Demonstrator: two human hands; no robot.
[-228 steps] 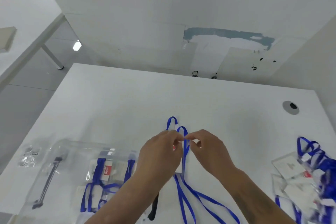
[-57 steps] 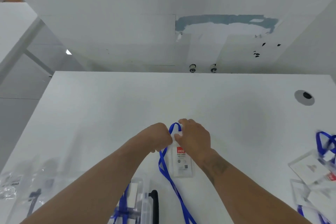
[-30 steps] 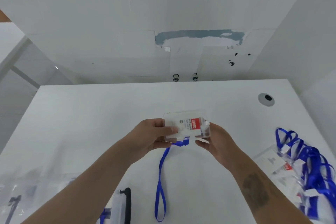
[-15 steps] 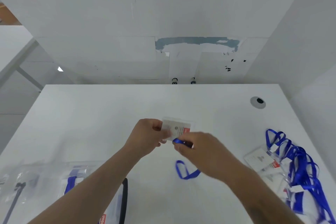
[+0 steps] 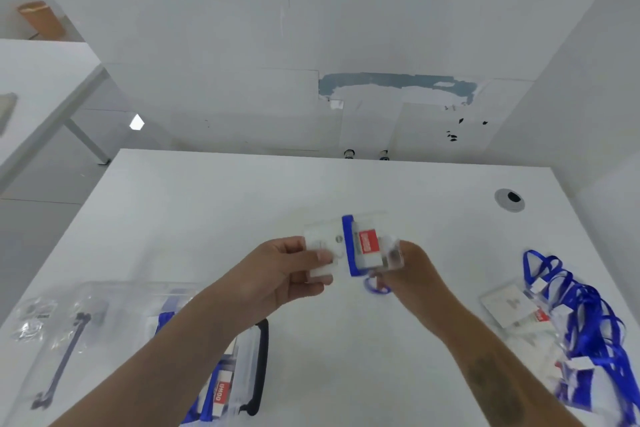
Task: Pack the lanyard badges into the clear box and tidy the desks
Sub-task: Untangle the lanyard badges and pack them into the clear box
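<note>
Badge holder, clear w/ red label, is held up over the middle of the desk, blue lanyard strap wound round its middle w/ a small loop hanging below. Left hand pinches the holder's left end, thumb on top; right hand grasps the right end from behind, fingers mostly hidden. Prob. light, stiff plastic, bit slick, so best taken by the edges; strap is soft and floppy, likely to unwind unless a thumb pins the wrap. Clear box sits at the near left of the desk w/ badges already in it, black handle on its right side; its lid lies just left of it, apart. Pile of loose badges w/ tangled blue straps at near right, not yet packed. White desk smooth, cable grommet far right. White walls w/ a patchy blue-grey mark, second desk at left.
</note>
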